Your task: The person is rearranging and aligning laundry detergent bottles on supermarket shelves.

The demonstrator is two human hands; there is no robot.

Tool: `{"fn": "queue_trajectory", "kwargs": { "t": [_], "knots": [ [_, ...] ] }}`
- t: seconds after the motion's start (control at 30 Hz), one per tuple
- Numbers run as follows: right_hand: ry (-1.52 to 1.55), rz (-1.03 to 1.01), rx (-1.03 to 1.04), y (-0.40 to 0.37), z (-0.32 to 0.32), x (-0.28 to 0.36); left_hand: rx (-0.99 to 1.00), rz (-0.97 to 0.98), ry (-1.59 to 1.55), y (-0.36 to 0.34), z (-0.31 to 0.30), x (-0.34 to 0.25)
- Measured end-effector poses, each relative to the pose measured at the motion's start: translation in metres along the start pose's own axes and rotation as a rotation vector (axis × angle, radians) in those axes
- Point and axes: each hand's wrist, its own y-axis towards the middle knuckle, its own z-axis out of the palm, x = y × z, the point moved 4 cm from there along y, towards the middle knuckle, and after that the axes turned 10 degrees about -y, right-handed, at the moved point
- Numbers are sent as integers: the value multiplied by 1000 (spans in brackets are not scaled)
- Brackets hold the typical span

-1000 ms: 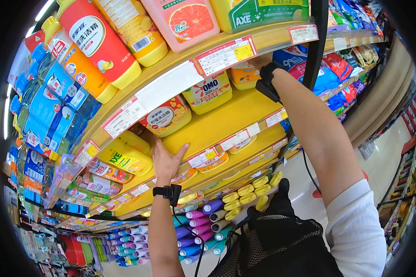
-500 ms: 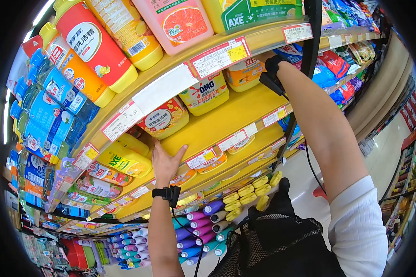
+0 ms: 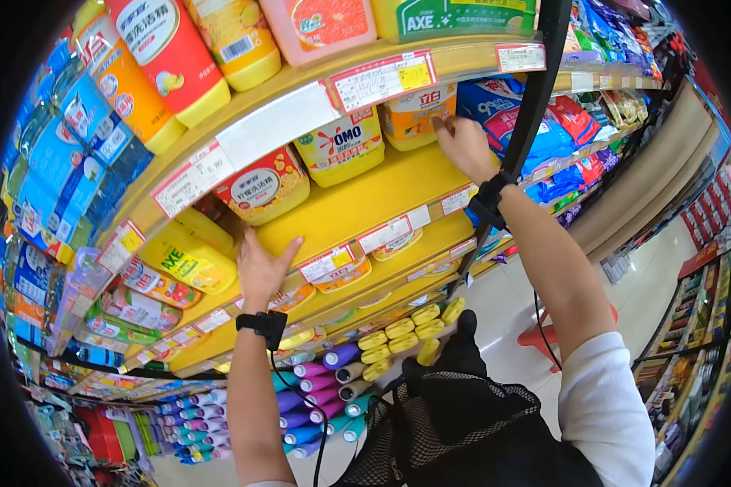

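Right fingers [image 3: 444, 127]: spread and released, tips just touching the right side of the yellow detergent jug [image 3: 408, 120]. Nothing is gripped yet. My right hand [image 3: 465, 148] is raised above head height, wrist band [image 3: 489, 200] below it.

The jug stands upright at the back of the yellow shelf [image 3: 365, 199], tucked under the shelf above, with the OMO jug [image 3: 341, 148] just beside it on the left and blue bags [image 3: 508, 122] near it on the right.

Left fingers [image 3: 250, 243]: open, laid flat on the same shelf board. My left hand [image 3: 261, 269] holds nothing. It rests just below the lemon dish-soap jug [image 3: 260, 191], with the AXE bottle [image 3: 183, 261] near it on the shelf below.

My judgement on handling:
- Fingertip contact alone looks too weak for a full jug at this reach; I would wrap around the body or the handle before moving it.
- Headroom under the upper shelf is tight, so it should slide forward rather than lift.
- Watch the OMO jug, which is close enough to get nudged.
- The left palm on the shelf works as a brace for balance.
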Motion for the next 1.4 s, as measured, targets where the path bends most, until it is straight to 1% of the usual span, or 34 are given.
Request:
{"fn": "queue_trajectory", "kwargs": {
  "t": [0.03, 0.13, 0.23, 0.33, 0.53, 0.63, 0.9, 1.03, 1.23, 1.4],
  "knots": [
    [-63, 11, 66, -7, 4, -3, 1, -3, 10, 0, 0, 0],
    [-120, -25, 162, -22, 22, -13, 15, -20, 1, 0, -2, -4],
    [-192, -60, 40, -40, 31, -18, 11, -10, -21, 2, -3, -6],
    [-190, -11, 3, -42, 35, -21, 11, 2, -43, -1, -3, -6],
    [-165, -21, 0, -42, 36, -23, 28, -17, -12, 3, -3, -7],
    [-154, -14, -20, -43, 33, -24, 8, 10, -4, 3, -2, -7],
    [-119, 1, -57, -46, 32, -26, -40, -4, 38, 1, 1, -4],
    [-136, -22, -91, -47, 31, -25, -52, 5, 62, 0, -1, -5],
    [-153, -3, -83, -46, 33, -28, -85, 36, 49, 0, 0, -3],
    [-171, -13, -93, -47, 31, -25, -73, -1, 50, -1, -1, -3]
  ]
}}
